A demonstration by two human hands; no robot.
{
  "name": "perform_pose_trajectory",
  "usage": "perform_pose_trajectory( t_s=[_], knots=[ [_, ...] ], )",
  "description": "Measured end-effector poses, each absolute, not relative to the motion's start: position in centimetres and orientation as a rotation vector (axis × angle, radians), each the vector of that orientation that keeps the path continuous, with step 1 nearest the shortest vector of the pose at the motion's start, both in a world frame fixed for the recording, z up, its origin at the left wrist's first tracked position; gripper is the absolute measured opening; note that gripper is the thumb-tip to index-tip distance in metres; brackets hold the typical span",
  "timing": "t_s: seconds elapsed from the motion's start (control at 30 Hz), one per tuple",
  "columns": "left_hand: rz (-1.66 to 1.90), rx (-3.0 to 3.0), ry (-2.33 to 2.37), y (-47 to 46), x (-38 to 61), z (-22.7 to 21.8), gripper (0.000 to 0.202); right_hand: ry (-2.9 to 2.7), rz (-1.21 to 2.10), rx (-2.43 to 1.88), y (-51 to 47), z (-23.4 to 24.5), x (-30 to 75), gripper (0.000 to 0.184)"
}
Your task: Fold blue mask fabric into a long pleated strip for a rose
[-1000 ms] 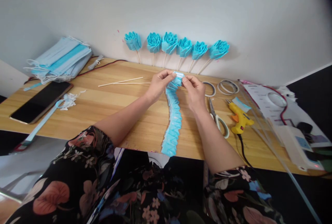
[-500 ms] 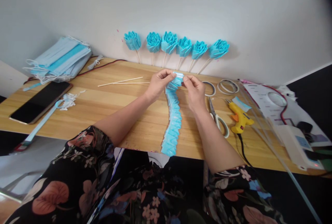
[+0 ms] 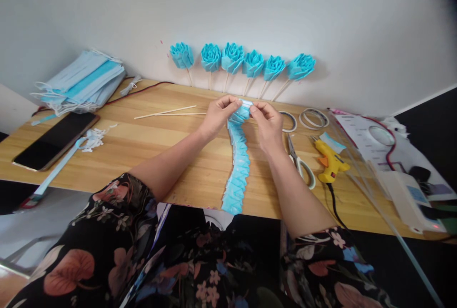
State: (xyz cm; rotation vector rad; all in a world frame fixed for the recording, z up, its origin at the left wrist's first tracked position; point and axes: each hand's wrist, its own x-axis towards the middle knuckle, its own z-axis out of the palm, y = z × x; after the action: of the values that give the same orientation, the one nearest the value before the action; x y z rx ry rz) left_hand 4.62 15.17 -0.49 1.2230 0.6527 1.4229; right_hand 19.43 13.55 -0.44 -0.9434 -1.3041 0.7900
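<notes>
A long blue pleated strip runs down the middle of the table, its near end reaching the front edge. My left hand pinches the strip's far end from the left, thumb on top. From the right, my right hand pinches the same end between thumb and fingers. The part between my fingertips is folded and shows a white edge. Two thin wooden sticks lie left of my left hand. Scissors with white handles rest right of my right forearm, and a roll of tape lies behind them.
Several blue flowers on sticks lean against the wall. A yellow glue gun and a white power box are on the right. On the left are stacked face masks, a phone and white scraps.
My right fingers have shifted slightly left over the strip's far end, and the white edge there has turned a little. My left hand keeps its pinch.
</notes>
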Motion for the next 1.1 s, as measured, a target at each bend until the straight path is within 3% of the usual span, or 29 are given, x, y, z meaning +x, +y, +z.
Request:
perform_pose_trajectory(
  t_s=[0.23, 0.47, 0.7, 1.1],
  knots=[
    [1.476, 1.322, 0.682, 15.7, 4.5, -1.0, 0.035, -1.283, 0.771, -0.915, 13.7, -0.6, 19.5, 0.013],
    [1.845, 1.876, 0.969, 14.9, 4.6, 0.1, 0.025, -1.228, 0.685, -0.950, 13.9, -0.6, 19.6, 0.011],
    [1.707, 2.152, 1.147, 14.1, 5.1, 0.0, 0.010, -1.327, 0.596, -0.971, 13.7, -0.7, 19.3, 0.011],
    [1.676, 2.164, 1.320, 14.6, 4.8, -0.3, 0.016, -1.488, 0.453, -1.001, 13.2, -0.8, 19.1, 0.017]
  ],
)
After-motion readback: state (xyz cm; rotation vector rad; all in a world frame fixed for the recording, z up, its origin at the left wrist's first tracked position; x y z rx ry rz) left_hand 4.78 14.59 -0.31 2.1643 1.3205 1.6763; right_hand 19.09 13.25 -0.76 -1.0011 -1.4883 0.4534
